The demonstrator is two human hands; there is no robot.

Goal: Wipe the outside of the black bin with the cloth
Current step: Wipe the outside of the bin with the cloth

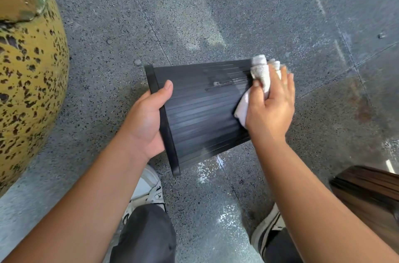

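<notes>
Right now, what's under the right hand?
A white cloth, bunched and pressed by the right hand onto the black bin's ribbed side. The bin surface beneath is covered.

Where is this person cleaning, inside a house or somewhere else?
Probably a lobby, hallway or entrance, not a cosy room. The speckled grey stone floor has big polished tiles, a large yellow spotted ceramic pot stands on it, and the person wears black-and-white sneakers.

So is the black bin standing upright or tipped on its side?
Tipped: the black bin is held sideways off the floor, rim toward the left hand.
</notes>
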